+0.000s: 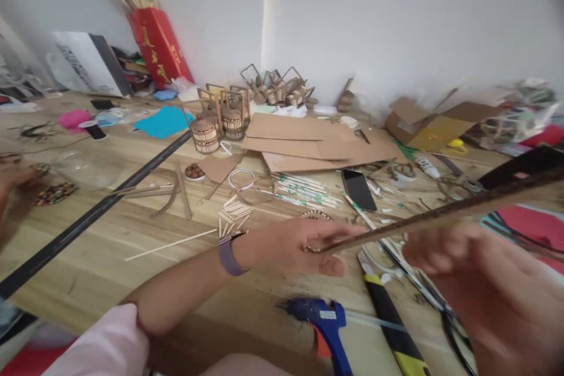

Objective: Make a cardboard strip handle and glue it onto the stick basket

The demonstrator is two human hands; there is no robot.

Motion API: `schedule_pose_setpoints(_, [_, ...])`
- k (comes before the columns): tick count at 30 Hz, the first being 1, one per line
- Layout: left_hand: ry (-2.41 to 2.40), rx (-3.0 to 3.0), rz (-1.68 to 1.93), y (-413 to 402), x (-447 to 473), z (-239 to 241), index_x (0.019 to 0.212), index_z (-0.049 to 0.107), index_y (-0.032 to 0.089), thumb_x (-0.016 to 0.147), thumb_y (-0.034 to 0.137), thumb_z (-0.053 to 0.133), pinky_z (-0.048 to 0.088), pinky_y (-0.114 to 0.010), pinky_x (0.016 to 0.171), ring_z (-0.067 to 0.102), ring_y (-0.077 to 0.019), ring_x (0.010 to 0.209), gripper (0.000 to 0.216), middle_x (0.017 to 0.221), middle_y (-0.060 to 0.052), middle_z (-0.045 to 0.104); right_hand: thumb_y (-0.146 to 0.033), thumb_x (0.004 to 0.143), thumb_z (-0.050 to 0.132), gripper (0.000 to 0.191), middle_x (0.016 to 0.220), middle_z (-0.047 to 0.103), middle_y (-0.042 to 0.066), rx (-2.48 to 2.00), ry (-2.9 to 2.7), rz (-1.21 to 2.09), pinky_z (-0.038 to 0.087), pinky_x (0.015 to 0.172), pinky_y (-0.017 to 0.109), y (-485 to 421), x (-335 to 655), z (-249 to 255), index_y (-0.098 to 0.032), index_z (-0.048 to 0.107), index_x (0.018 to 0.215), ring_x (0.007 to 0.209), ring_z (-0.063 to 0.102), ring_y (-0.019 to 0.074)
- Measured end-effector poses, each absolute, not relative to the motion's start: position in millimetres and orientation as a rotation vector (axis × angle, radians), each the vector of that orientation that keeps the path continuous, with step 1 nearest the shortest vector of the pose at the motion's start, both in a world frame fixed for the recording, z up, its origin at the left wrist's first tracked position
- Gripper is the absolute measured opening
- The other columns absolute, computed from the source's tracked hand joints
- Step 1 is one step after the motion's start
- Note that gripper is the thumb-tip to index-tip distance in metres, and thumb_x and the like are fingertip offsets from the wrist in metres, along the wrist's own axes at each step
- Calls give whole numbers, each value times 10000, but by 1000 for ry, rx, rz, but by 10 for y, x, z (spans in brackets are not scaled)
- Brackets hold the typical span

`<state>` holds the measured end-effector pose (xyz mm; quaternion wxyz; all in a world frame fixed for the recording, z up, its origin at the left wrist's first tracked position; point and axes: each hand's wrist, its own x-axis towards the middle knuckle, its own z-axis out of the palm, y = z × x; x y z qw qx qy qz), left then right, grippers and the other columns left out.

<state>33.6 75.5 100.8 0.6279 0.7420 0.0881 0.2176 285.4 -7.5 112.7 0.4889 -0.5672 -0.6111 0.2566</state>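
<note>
My left hand (293, 244) reaches in over the middle of the table, its fingers and thumb closed on a small round piece with a beaded rim (314, 248). One end of a long brown strip (396, 224) meets that piece at my thumb. From there the strip rises to the right edge of the view. My right hand (497, 288), blurred and close to the camera, has its fingers curled at the strip's lower edge; blur hides the exact grip. Below my left hand lies a blue glue gun (319, 314), beside a yellow and black utility knife (392, 326).
Cardboard sheets (291, 141), small woven baskets (205, 134) and an open carton (434, 123) stand toward the wall. A phone (359, 190), wrapped sticks (302, 188) and scissors (423, 282) lie nearer. Another person's hand (17, 179) is at the far left, past a dark strip (101, 211).
</note>
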Motion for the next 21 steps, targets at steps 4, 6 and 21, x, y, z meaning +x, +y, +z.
schedule_pose_setpoints(4, [181, 1696, 391, 814, 450, 940, 1418, 472, 250, 949, 336, 552, 389, -423, 1106, 477, -246, 1341, 484, 1450, -50, 519, -568, 822, 639, 359, 673, 619, 45, -1176, -1274, 1006, 531, 637, 326, 182, 2615, 1117, -226, 646, 713, 638, 604, 181])
schedule_pose_setpoints(6, [161, 1714, 396, 850, 468, 920, 1380, 523, 256, 958, 317, 534, 387, -414, 1104, 483, -240, 1337, 426, 1425, -48, 546, -549, 818, 655, 348, 682, 626, 29, -1143, -1260, 1097, 518, 640, 297, 224, 2544, 1089, -212, 669, 730, 640, 594, 159])
schedule_pose_setpoints(21, [175, 1833, 308, 947, 460, 805, 1345, 575, 253, 988, 425, 443, 426, -401, 1045, 602, -232, 1166, 418, 1292, -69, 648, -526, 859, 620, 332, 768, 684, 21, -1272, -1370, 1069, 496, 708, 280, 227, 2531, 915, -214, 732, 876, 714, 602, 150])
